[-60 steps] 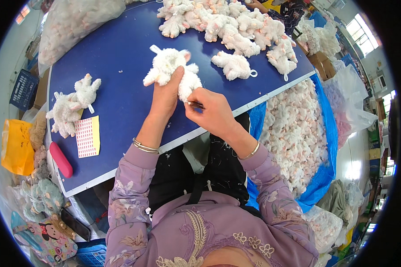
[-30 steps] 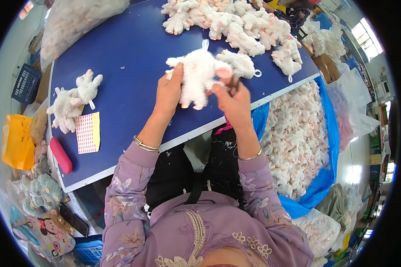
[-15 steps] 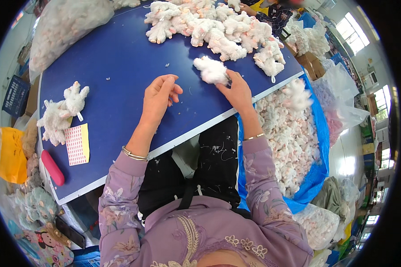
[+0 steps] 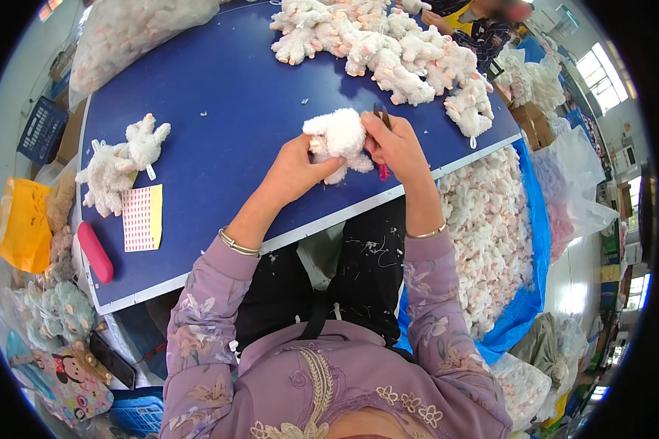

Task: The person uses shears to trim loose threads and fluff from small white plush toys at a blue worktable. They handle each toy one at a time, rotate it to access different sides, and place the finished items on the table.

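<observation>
A white fluffy plush toy (image 4: pixel 338 133) with a pale pink-peach foot is held over the blue table near its front edge. My left hand (image 4: pixel 297 170) is closed on its left and lower side, the thumb across the near part. Against the toy's right side, my right hand (image 4: pixel 397 146) is closed round thread snips (image 4: pixel 382 117). Their two dark tips stick out above the fingers, and a bright pink end (image 4: pixel 384 173) shows below the palm. The fingertips partly cover the toy's right edge.
More white plush toys (image 4: pixel 388 55) are heaped at the table's far side. Two lie at the left beside a sticker sheet (image 4: pixel 143 219) and a pink case (image 4: pixel 95 252). A blue-lined bag (image 4: pixel 538 241) full of plush stands at right. A co-worker's sleeve (image 4: pixel 490 47) shows far right.
My left hand has moved right and taken hold of the plush toy. My right hand now shows the snips. A blurred white plush over the blue-lined bag is no longer in the air.
</observation>
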Tool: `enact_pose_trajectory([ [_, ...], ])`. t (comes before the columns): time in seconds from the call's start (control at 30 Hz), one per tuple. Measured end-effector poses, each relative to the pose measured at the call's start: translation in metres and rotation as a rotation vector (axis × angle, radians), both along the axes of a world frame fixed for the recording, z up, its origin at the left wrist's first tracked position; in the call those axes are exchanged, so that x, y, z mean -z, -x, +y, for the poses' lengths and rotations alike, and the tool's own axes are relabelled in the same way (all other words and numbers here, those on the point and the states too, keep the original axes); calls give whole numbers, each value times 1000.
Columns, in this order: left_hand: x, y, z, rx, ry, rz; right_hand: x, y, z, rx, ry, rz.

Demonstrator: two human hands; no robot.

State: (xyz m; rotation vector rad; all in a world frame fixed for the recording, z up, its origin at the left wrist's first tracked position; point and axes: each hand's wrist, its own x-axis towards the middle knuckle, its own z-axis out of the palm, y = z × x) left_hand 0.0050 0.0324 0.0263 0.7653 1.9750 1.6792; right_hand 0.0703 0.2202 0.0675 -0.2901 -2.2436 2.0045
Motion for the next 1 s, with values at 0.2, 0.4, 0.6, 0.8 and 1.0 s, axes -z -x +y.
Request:
enact_pose_trajectory([
  [0.2,-5,6,-13,291,-99,-287,5,16,12,177,-54,132],
  [0.4,3,7,-9,168,-174,-339,15,26,8,256,261,76],
  [0.6,2,13,-5,-37,-304,-383,38,-6,-10,110,375,143],
  [0.8,5,15,-9,-42,-424,-556,38,-15,-46,196,127,348],
  [1.0,2,15,-5,-87,-442,-601,31,-14,-71,224,-319,389],
])
